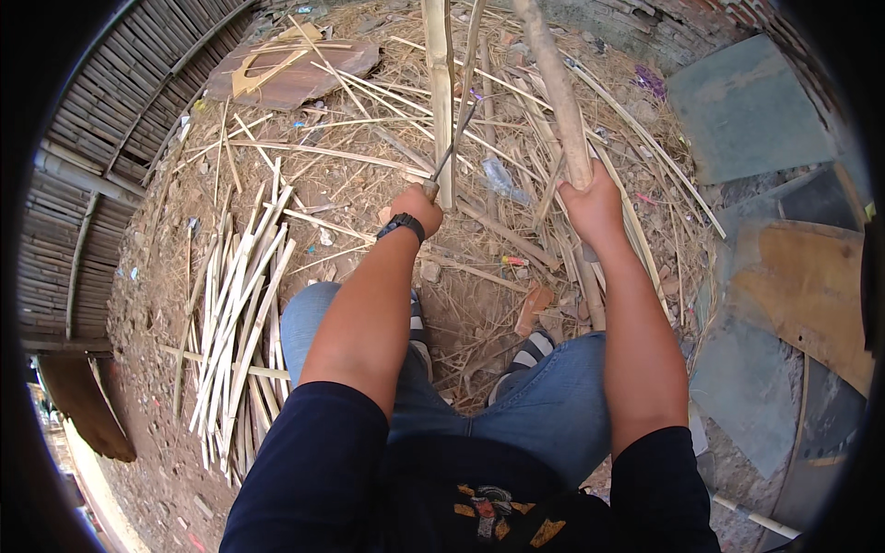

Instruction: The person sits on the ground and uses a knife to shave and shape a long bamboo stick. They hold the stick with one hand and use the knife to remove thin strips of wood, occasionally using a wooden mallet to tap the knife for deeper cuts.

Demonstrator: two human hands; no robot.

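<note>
Your left hand (417, 205) is fisted round the handle of a knife (450, 152), wrist wearing a black watch (401, 224); the blade runs up and right, lying against an upright bamboo strip (440, 92) just beside your knuckles; can't tell if the edge is biting in or only touching. Your right hand (590, 203) is wrapped tight round a thicker bamboo pole (558, 83) that leans up and away toward the top of the frame; fingers fully curled, no gap visible. Both hands sit ahead of your knees, apart from each other w/ the strip between them. On your left, a pile of split bamboo slats (235, 323) lies on the dirt; loose strips and shavings (369, 147) litter the ground in front; grey slabs (747, 111) and a wooden board (816, 295) lie to your right; a bamboo fence (111, 120) curves along the left.
</note>
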